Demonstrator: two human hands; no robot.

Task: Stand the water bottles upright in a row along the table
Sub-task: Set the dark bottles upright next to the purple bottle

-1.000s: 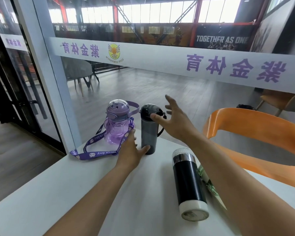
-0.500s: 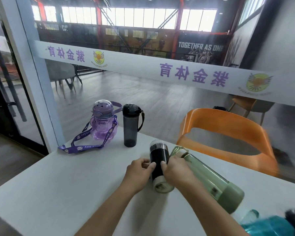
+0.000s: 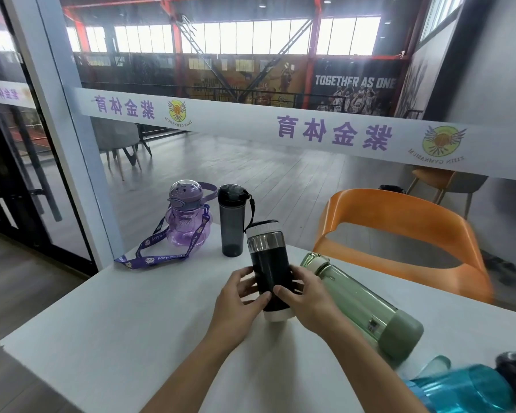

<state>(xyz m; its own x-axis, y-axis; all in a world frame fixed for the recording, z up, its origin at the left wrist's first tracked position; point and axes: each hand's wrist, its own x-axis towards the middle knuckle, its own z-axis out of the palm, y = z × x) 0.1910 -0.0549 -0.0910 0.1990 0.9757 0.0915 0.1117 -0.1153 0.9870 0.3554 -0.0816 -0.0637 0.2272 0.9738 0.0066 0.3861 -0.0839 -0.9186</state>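
Note:
A black bottle (image 3: 269, 263) with a steel band and white ends is nearly upright in mid-table, gripped low by my left hand (image 3: 241, 296) and my right hand (image 3: 306, 299). Behind it, at the table's far edge, a purple bottle (image 3: 186, 222) with a purple strap and a dark grey bottle (image 3: 231, 222) stand upright side by side. A green bottle (image 3: 367, 305) lies on its side to the right of my hands. A teal bottle (image 3: 465, 389) lies at the lower right corner, partly cut off.
The white table (image 3: 116, 338) ends close on the left and far sides, against a glass wall with a white banner. An orange chair (image 3: 405, 234) stands beyond the table on the right. The purple strap (image 3: 149, 257) trails across the far left corner.
Both hands left the grey bottle, took the lying black bottle and tipped it up until it is nearly upright. My view shifted right, showing the green and teal bottles.

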